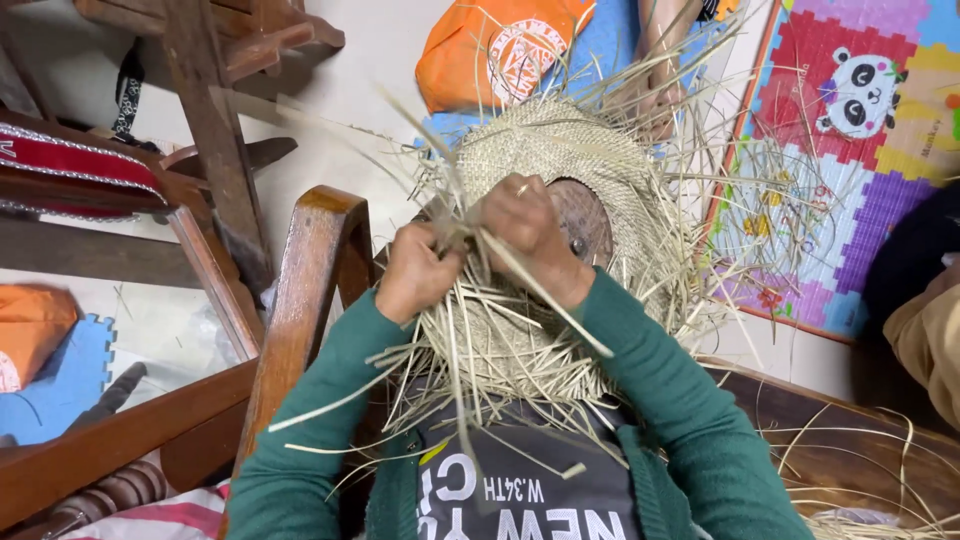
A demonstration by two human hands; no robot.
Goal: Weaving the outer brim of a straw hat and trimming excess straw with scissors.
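A half-woven straw hat (pixel 555 150) sits over a round wooden form (pixel 590 222) in my lap, with several loose pale strands sticking out all around its edge. My left hand (pixel 415 270) pinches a bundle of those strands at the hat's near left side. Close beside it, my right hand (pixel 530 225), with a ring on one finger, grips strands on top of the weave. Both arms wear green sleeves.
A wooden chair frame (pixel 320 260) stands at my left. An orange bag (pixel 490 45) lies on the floor beyond the hat, with a person's bare foot (pixel 655 85) beside it. A colourful foam mat (pixel 850 150) lies to the right. Loose straw (pixel 860 470) lies on a wooden surface at right.
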